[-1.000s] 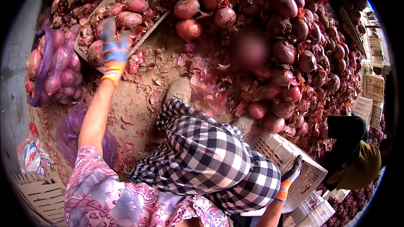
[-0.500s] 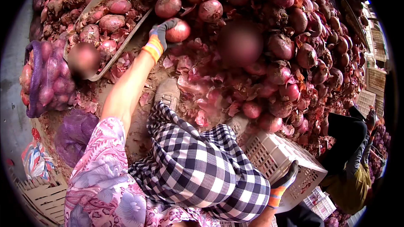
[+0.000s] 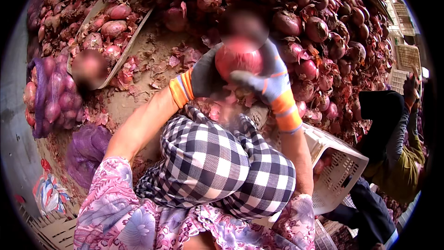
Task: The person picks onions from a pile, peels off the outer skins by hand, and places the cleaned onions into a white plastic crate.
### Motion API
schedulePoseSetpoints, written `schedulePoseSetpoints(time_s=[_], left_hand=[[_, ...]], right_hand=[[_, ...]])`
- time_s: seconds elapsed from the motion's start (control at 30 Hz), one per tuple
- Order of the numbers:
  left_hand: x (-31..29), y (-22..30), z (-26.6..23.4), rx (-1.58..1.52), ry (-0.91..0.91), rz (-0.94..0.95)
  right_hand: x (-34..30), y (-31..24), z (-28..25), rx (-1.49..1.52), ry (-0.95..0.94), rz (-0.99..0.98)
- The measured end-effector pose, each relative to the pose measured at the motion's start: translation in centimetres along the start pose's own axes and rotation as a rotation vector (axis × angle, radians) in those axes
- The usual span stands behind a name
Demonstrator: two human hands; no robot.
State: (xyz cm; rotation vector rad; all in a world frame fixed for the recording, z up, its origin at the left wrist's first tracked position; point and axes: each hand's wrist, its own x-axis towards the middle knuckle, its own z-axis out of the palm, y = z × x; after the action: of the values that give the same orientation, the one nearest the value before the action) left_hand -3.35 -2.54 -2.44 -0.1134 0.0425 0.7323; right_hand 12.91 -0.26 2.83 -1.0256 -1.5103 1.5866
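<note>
A large red onion is held up in front of my knees between both hands. My left hand, in a dark grey glove with an orange cuff, is curled against its left side. My right hand, gloved in grey with an orange striped cuff, wraps its right side, with the thumb across the front. A blurred patch covers the top of the onion. Behind and to the right rises a big heap of red onions. Loose skins lie on the ground by my left hand.
At the left, a tray holds onions and skins. Beside it stand a filled purple mesh bag and a crumpled purple mesh bag. A pale plastic crate tilts by my right forearm. Another person sits at the far right.
My left hand has come back from the heap toward the middle. My right hand has left the crate and risen to meet it, and both now clasp an onion.
</note>
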Motion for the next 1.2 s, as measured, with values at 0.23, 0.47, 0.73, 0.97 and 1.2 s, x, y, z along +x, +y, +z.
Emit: schedulePoseSetpoints(time_s=[0.23, 0.47, 0.73, 0.97, 1.2], left_hand=[[0.8, -1.8, -2.1, 0.339, 0.398, 0.443], [-0.2, -1.2, -9.5, 0.403, 0.534, 0.417], [-0.9, -1.7, -6.2, 0.303, 0.504, 0.489], [-0.4, -0.3, -5.8, 1.080, 0.638, 0.557], [-2.3, -0.1, -7.6, 1.196, 0.771, 0.201]], right_hand=[[-0.3, 6.9, -2.2, -0.034, 0.422, 0.270], [-3.1, 4.2, -2.2, 0.478, 0.408, 0.241], [-3.6, 7.7, -2.6, 0.124, 0.312, 0.439], [-4.6, 6.3, 0.2, 0.083, 0.131, 0.002], [-3.0, 8.5, 0.2, 0.293, 0.105, 0.365]])
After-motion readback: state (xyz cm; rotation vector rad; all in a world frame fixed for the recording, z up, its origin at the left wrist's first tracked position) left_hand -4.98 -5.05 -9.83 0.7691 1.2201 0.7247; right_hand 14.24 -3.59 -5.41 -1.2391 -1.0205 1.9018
